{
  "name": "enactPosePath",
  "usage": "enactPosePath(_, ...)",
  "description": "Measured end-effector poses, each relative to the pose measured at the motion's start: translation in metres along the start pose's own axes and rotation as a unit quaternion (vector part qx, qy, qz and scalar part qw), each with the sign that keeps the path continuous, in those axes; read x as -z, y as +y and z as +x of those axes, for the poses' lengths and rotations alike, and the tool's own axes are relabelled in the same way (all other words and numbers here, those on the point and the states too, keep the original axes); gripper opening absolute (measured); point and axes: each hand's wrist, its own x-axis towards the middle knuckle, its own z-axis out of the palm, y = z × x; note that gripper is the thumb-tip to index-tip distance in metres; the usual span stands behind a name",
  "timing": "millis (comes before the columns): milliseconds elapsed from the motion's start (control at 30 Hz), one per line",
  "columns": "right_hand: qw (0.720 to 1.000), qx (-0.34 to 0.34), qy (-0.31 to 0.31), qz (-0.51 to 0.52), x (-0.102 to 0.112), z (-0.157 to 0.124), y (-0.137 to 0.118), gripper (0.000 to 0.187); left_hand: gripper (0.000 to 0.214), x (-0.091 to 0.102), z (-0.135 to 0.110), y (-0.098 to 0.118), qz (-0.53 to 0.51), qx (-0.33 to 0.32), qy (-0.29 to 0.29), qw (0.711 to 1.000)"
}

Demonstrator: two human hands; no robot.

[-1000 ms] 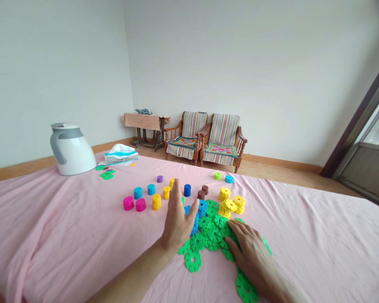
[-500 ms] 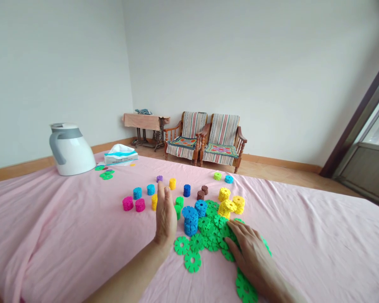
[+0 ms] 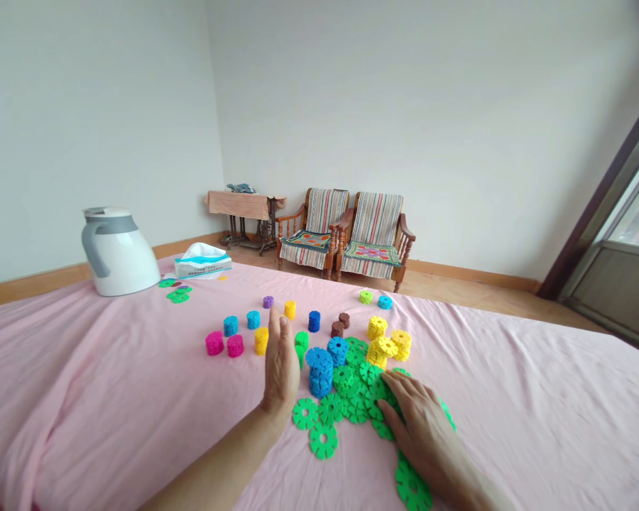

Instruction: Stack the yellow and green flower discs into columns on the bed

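My left hand (image 3: 281, 365) is held upright on edge, fingers stretched out and holding nothing. It stands left of a blue snowflake-disc stack (image 3: 320, 372) and partly covers a small green stack (image 3: 301, 345). My right hand (image 3: 418, 411) lies palm down with fingers extended on the right part of a pile of green snowflake discs (image 3: 354, 397), hiding some of them. Just beyond its fingertips are several yellow stacks (image 3: 378, 351). A second blue stack (image 3: 337, 350) rises at the back of the green pile. One loose green disc (image 3: 324, 441) lies at the pile's front.
Pink cloth (image 3: 154, 411) with folds covers the table. Small magenta stacks (image 3: 214, 343), brown stacks (image 3: 337, 328) and other colours stand farther back. A white jug (image 3: 125, 259), a tissue pack (image 3: 203, 263) and several discs (image 3: 179, 295) are at the far left. Two chairs (image 3: 375, 227) stand beyond.
My left hand has shifted very slightly to the right relative to the stacks, showing more of the yellow one beside it. My right hand stays on the green pile.
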Motion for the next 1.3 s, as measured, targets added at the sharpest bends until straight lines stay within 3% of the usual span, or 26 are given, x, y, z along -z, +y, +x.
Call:
enactPosePath(233,1.0,0.001,-0.015,-0.007,0.003,0.0,-0.001,0.04,0.061,-0.004,-0.008,0.003,-0.02,-0.021,-0.035,0.999)
enactPosePath(567,1.0,0.0,-0.028,-0.008,0.002,0.0,-0.001,0.042,0.065,-0.005,-0.008,-0.001,-0.027,-0.027,-0.063,0.997)
enactPosePath(1067,0.999,-0.002,-0.047,-0.016,0.003,0.0,-0.001,0.044,0.05,-0.01,-0.012,-0.01,0.022,-0.041,-0.147,0.988)
enactPosePath(1300,0.999,-0.003,-0.043,-0.014,0.003,0.001,-0.001,0.044,0.058,-0.009,-0.012,-0.013,0.061,-0.056,-0.176,0.981)
